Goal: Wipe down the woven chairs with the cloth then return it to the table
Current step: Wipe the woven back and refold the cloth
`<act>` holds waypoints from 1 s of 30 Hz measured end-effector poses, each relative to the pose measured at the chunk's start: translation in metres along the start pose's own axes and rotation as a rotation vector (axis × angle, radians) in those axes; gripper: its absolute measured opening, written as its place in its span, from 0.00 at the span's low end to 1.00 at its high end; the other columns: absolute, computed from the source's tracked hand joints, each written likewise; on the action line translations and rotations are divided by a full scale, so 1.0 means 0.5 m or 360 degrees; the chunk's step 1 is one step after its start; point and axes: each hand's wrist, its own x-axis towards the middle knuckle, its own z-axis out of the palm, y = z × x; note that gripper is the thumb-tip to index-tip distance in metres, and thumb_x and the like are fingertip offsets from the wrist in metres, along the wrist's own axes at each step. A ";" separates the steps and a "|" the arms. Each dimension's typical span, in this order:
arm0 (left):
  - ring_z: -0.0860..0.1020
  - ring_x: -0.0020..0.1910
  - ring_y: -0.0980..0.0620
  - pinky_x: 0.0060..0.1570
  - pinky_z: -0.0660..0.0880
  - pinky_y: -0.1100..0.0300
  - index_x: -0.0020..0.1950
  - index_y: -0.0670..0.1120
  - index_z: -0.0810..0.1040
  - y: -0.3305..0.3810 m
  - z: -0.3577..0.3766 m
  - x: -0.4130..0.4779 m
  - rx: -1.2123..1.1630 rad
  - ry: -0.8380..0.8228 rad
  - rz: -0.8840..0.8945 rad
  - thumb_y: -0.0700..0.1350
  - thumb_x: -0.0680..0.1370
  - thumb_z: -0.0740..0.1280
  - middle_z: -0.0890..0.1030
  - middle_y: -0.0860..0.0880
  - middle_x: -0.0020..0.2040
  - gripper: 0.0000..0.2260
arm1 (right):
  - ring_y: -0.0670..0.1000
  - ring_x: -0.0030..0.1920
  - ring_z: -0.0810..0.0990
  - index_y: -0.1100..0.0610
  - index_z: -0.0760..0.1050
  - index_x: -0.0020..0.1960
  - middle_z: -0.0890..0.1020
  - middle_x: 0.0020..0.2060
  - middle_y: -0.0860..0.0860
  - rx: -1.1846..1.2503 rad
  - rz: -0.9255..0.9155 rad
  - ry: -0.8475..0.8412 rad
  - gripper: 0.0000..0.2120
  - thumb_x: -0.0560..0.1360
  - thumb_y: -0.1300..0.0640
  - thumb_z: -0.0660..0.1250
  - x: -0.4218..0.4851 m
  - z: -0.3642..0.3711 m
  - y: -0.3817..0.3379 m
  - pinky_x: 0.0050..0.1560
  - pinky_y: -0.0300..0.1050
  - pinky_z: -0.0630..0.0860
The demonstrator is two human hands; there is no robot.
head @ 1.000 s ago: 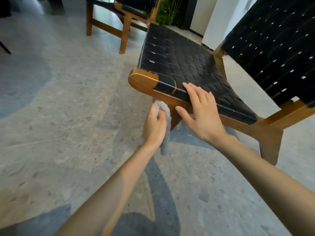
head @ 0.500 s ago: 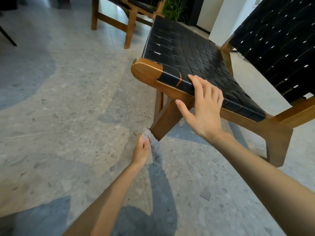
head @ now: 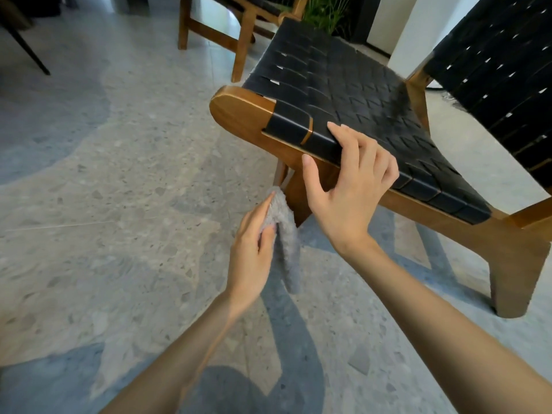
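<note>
The grey fuzzy cloth (head: 287,249) hangs folded from the left hand (head: 254,249), whose fingers (head: 259,216) and thumb are closed round its upper part. The cloth top sits just beside the brown wooden front leg (head: 298,194) of the black woven chair (head: 343,94). To the right of these fingers, the right hand (head: 349,186) rests spread and relaxed on the seat's front edge, holding nothing. The speckled grey terrazzo floor (head: 119,174) lies below both hands. A second wooden chair (head: 240,34) stands well beyond.

Terrazzo floor (head: 119,204): pale speckled grey with broad, curved blue-grey patches. Green plant (head: 325,10) at top centre, beside a dark panel (head: 358,19). White wall (head: 409,31) at upper right. Thin dark furniture leg (head: 27,46) slants at upper left. Bright daylight, with soft shadows on the floor.
</note>
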 end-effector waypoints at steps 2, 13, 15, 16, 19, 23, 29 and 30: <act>0.65 0.68 0.67 0.63 0.61 0.77 0.70 0.60 0.61 -0.009 0.003 -0.001 0.0084 0.0018 0.0014 0.38 0.81 0.59 0.65 0.65 0.67 0.23 | 0.48 0.60 0.70 0.51 0.75 0.64 0.77 0.59 0.49 0.0017 0.0001 0.0041 0.21 0.75 0.44 0.66 0.001 0.008 0.003 0.64 0.45 0.57; 0.68 0.64 0.69 0.59 0.64 0.77 0.71 0.55 0.66 0.035 -0.037 0.042 0.0140 -0.0233 -0.0411 0.40 0.81 0.60 0.71 0.60 0.65 0.19 | 0.50 0.63 0.68 0.50 0.71 0.67 0.75 0.62 0.51 0.0097 0.0101 -0.0372 0.20 0.76 0.47 0.65 0.019 -0.032 0.001 0.61 0.47 0.56; 0.70 0.64 0.65 0.61 0.66 0.72 0.70 0.53 0.68 0.060 -0.056 0.050 0.0191 -0.0325 -0.0583 0.41 0.81 0.60 0.73 0.57 0.66 0.18 | 0.51 0.64 0.67 0.50 0.69 0.68 0.74 0.64 0.52 0.0082 0.0104 -0.0543 0.23 0.75 0.46 0.66 0.030 -0.051 0.001 0.62 0.49 0.57; 0.71 0.64 0.61 0.61 0.67 0.71 0.70 0.52 0.69 0.076 -0.066 0.056 0.0244 -0.0364 -0.0692 0.42 0.81 0.60 0.73 0.56 0.66 0.17 | 0.52 0.65 0.67 0.50 0.68 0.69 0.73 0.66 0.52 0.0082 0.0106 -0.0652 0.24 0.75 0.46 0.66 0.038 -0.063 0.000 0.63 0.49 0.57; 0.73 0.64 0.51 0.60 0.68 0.66 0.68 0.48 0.71 0.154 -0.101 0.077 0.0385 -0.0522 -0.0993 0.43 0.81 0.60 0.75 0.49 0.65 0.16 | 0.52 0.71 0.62 0.49 0.63 0.74 0.67 0.72 0.50 0.0056 0.0121 -0.1134 0.30 0.74 0.45 0.67 0.071 -0.115 -0.003 0.71 0.49 0.53; 0.76 0.56 0.55 0.52 0.65 0.76 0.67 0.44 0.73 0.323 -0.164 0.136 0.0415 -0.0667 -0.1111 0.45 0.81 0.61 0.78 0.47 0.61 0.15 | 0.50 0.77 0.53 0.42 0.55 0.76 0.54 0.75 0.40 0.0234 0.0330 -0.1997 0.34 0.76 0.52 0.67 0.180 -0.181 -0.003 0.73 0.40 0.44; 0.76 0.51 0.56 0.52 0.70 0.73 0.67 0.44 0.73 0.635 -0.275 0.292 0.0349 -0.0711 -0.0938 0.44 0.79 0.65 0.79 0.49 0.58 0.17 | 0.43 0.66 0.72 0.44 0.69 0.70 0.74 0.66 0.41 0.0589 0.0821 -0.2298 0.27 0.74 0.62 0.68 0.403 -0.332 -0.122 0.55 0.20 0.62; 0.77 0.53 0.55 0.55 0.72 0.69 0.67 0.45 0.73 0.683 -0.297 0.322 0.0295 -0.0703 -0.0929 0.44 0.78 0.65 0.79 0.50 0.58 0.17 | 0.38 0.63 0.72 0.44 0.69 0.69 0.74 0.63 0.37 0.0654 0.0767 -0.2246 0.28 0.73 0.62 0.69 0.441 -0.360 -0.151 0.53 0.17 0.61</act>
